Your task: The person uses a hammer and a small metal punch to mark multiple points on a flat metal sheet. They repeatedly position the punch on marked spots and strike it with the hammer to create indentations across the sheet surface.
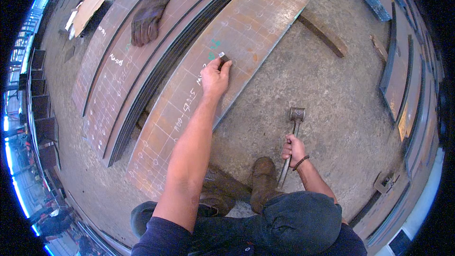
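My left hand [215,78] pinches a small dark block, likely a metal stamp [224,58], with a bright upper end. It stands against a long brown steel plate [265,14] marked with a white chalk grid, small circles and some green marks. What lies under the stamp is hidden by my fingers. Lower right, my right hand [295,150] is wrapped round the handle of a hammer [297,114]. The hammer's round metal head is up, apart from the plate and over the floor. A beaded bracelet [300,162] circles my right wrist.
A stack of curved steel plates [123,61] lies left of the marked plate, with a dark work glove [150,20] on it. A flat bar [322,35] sticks out from under the marked plate. More steel pieces [403,66] line the right side. Cardboard [92,7] lies at far left.
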The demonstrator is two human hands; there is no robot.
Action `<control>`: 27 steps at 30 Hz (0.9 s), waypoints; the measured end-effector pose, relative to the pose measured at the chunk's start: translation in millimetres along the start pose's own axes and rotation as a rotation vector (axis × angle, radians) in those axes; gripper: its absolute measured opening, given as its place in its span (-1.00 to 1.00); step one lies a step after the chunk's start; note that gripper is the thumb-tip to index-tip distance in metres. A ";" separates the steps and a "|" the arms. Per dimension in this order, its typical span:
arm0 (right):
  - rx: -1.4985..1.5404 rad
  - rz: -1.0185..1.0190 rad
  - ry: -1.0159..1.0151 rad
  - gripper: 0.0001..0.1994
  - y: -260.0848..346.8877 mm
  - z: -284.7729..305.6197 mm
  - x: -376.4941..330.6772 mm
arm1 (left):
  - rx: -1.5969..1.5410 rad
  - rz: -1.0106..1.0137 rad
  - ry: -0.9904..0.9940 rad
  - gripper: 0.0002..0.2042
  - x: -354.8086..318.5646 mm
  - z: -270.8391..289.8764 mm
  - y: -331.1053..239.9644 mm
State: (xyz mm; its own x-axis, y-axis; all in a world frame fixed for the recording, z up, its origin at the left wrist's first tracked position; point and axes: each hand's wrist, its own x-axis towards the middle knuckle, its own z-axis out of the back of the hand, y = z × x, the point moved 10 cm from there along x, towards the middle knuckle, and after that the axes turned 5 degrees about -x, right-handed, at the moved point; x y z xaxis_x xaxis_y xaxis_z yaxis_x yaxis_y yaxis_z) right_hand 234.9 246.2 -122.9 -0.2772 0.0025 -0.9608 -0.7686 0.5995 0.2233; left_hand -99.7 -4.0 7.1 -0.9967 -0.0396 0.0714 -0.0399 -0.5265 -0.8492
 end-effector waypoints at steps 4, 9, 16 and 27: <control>0.008 0.007 -0.012 -0.75 -0.9 -0.4 -5.7 | -0.011 0.002 -0.003 -0.76 -3.6 0.7 -1.8; 0.022 -0.002 -0.015 -0.73 0.5 -3.2 -4.6 | -0.021 -0.010 -0.016 -0.76 -1.7 1.4 -3.7; -0.004 0.020 -0.022 -0.75 2.0 -1.9 -3.9 | 0.003 0.003 0.003 -0.73 -1.2 0.0 -1.9; -0.016 0.024 -0.027 -0.75 2.9 -1.9 -2.6 | -0.001 -0.039 -0.016 -0.77 -0.9 0.8 -6.9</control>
State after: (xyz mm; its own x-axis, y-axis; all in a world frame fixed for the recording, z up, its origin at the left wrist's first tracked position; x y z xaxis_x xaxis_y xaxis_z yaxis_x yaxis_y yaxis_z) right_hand 232.3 246.4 -119.4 -0.2801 0.0388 -0.9592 -0.7708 0.5865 0.2489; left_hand -98.4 -1.0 13.3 -0.9931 -0.0330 0.1127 -0.0785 -0.5270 -0.8462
